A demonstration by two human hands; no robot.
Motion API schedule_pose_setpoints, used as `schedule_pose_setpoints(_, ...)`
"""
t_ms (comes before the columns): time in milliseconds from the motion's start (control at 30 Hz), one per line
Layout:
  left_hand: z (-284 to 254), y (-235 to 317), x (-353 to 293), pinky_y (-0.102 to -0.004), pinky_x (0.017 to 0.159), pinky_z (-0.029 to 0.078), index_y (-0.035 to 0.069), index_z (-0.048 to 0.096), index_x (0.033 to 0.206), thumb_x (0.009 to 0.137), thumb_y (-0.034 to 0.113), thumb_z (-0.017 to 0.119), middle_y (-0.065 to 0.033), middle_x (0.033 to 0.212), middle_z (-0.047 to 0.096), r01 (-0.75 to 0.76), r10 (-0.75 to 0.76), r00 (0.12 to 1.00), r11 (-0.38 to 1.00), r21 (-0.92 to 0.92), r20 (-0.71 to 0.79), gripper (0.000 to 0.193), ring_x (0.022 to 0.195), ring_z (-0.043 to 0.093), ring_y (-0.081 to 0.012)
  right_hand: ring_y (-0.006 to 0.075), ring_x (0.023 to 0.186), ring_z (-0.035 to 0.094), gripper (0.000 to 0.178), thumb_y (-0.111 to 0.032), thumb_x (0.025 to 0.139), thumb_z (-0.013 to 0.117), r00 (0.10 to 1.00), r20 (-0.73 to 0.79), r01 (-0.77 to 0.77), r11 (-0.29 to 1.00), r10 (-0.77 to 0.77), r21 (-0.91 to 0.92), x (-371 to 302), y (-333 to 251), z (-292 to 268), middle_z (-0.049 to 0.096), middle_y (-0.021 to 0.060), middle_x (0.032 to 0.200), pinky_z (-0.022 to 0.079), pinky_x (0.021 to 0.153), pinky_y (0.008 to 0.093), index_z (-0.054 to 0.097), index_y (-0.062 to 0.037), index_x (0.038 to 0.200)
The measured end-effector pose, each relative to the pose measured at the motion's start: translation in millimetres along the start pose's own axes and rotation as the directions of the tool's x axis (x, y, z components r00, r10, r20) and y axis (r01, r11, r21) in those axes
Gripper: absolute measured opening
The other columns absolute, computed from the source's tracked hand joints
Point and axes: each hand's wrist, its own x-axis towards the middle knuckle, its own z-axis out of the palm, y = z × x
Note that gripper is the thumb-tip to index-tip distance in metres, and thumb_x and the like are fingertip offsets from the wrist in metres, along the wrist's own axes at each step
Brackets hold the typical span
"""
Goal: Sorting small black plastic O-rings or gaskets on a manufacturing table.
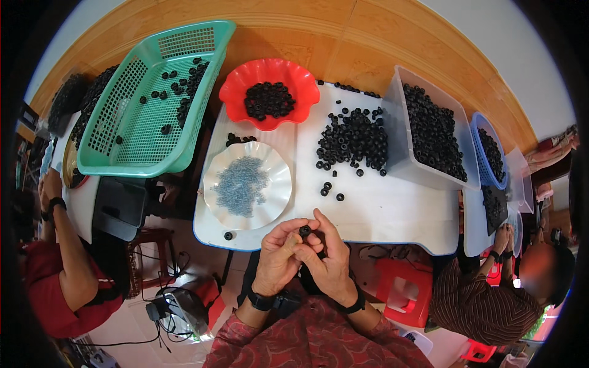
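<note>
In front of my chest, at the table's near edge, my left hand (276, 260) pinches a small round black part (305, 230) between thumb and fingers. My right hand (330, 264) meets it from the other side, its fingers closed against the same part; a second dark piece seems to show under its fingers. Just beyond my left hand stands a white scalloped plate (279, 195) holding a heap of tiny pale-blue translucent pieces (241, 184). One loose black part (228, 235) lies near the plate. Farther right, a pile of black parts with holes (350, 138) is spread on the white table (392, 211).
Behind the plate stands a red bowl (233, 89) of black parts. A green basket (172, 161) is at left; a clear bin (402, 147) and a blue basket (500, 178) are at right. Co-workers sit on both sides. A red stool (402, 288) and cables (165, 306) lie below.
</note>
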Motion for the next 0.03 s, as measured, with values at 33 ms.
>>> schedule_pose_setpoints(33, 0.6, 0.7, -0.3, -0.0353, 0.086, 0.056, -0.004, 0.054, 0.122, 0.095, 0.009, 0.056, -0.0191, 0.121, 0.060, 0.009, -0.009, 1.000, 1.000, -0.009, 0.001, 0.030, 0.096, 0.065, -0.0233, 0.0254, 0.098, 0.063, 0.065, -0.021, 0.085, 0.073, 1.000, -0.007, 0.015, 1.000, -0.015, 0.010, -1.6, 1.3, -0.5, 0.058, 0.0180, 0.116, 0.051, 0.081, 0.0312, 0.041, 0.0013, 0.137)
